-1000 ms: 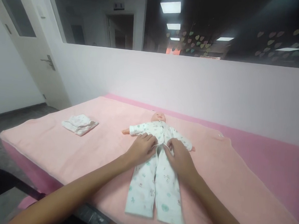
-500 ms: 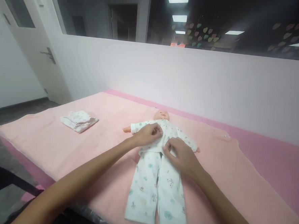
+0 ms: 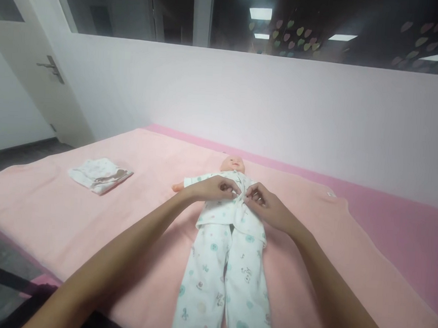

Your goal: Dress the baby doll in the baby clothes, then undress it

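A baby doll [image 3: 234,163] lies on its back, head away from me, dressed in a white printed baby top [image 3: 216,214] and matching trousers [image 3: 246,284]. My left hand [image 3: 219,189] pinches the front edge of the top at the doll's chest. Close beside it, my right hand [image 3: 266,204] pinches the same front opening from the other side. The cloth is drawn up into a fold between my fingertips. Whether a fastener sits in the fold is too small to tell. My right arm and hand hide the doll's arm on that side.
A folded printed cloth [image 3: 99,176] lies to the left on the peach blanket [image 3: 149,155]. The blanket covers a pink mat [image 3: 397,219] against a white wall [image 3: 281,113]. A door [image 3: 42,84] stands at the far left, and a dark window [image 3: 324,22] runs above the wall.
My right hand has moved up the top's front to meet my left hand, and the cloth is now gathered between them. The camera view has shifted slightly.
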Motion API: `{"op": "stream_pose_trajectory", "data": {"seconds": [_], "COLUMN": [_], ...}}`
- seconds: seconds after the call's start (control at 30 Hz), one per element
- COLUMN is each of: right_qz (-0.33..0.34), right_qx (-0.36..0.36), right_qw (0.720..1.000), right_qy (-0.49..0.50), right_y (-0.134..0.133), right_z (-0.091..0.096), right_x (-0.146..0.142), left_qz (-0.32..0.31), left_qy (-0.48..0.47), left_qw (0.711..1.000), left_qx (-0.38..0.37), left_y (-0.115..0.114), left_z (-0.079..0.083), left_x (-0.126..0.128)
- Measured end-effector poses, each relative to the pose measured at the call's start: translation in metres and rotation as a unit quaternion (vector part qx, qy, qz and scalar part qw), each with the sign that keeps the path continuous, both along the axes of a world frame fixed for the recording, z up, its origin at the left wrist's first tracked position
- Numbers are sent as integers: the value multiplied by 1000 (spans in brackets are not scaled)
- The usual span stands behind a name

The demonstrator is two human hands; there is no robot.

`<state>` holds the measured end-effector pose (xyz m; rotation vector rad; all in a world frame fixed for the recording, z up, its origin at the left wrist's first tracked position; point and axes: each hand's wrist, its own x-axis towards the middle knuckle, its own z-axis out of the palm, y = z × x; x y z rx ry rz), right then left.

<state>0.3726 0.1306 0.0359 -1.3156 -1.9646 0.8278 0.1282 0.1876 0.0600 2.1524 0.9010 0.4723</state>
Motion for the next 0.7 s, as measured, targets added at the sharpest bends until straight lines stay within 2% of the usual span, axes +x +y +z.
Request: {"op": "stream_pose_trajectory", "data": {"seconds": [0.2,0.47,0.7], "right_qz": [11,-62,-72], "right_qx": [17,64,67], "right_qw": [1000,995,991], "right_qy": [3,43,92], "right_y": [0,6,15], "right_z": [-1,-15,-31], "right_x": [0,-6,-5], "left_qz": [22,40,30], "left_qy": [-45,53,82], "left_qw": [999,997,994], "left_qx": [20,-31,-63], "left_y": [-4,1,10], "left_z": [-3,8,14], "left_x": [0,10,12]}}
